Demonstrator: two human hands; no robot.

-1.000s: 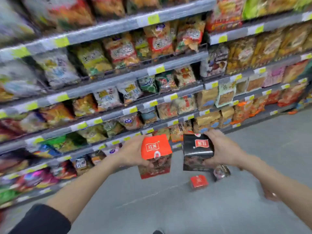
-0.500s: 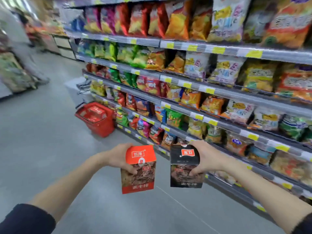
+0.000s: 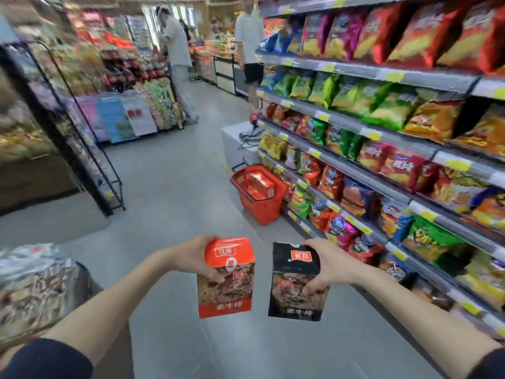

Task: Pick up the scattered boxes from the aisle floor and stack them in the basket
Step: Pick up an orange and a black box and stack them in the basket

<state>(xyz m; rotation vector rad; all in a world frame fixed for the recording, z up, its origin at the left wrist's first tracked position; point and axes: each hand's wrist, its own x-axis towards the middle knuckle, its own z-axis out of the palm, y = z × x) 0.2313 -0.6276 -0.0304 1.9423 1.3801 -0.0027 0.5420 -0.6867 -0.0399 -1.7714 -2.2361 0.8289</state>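
Head view: the left grip (image 3: 195, 258) clamps an orange box (image 3: 228, 296) with a meat photo, and the right grip (image 3: 334, 266) clamps a matching black box (image 3: 295, 269). Both boxes are upright, side by side over the floor. The red basket (image 3: 263, 213) stands ahead beside the shelves.

This is a shop: a supermarket snack aisle. A red plastic shopping basket (image 3: 263, 212) stands on the smooth grey floor (image 3: 177, 187). To its right run long grey metal shelves (image 3: 437, 79) packed with bright foil snack bags (image 3: 388, 110), with yellow price labels (image 3: 373, 135) along each edge (print too blurred to read). Left of the basket stands a black wire display rack (image 3: 82, 149). Beyond the basket, a person in a grey shirt (image 3: 177, 47) and another in white (image 3: 249, 34) stand among more stocked displays.
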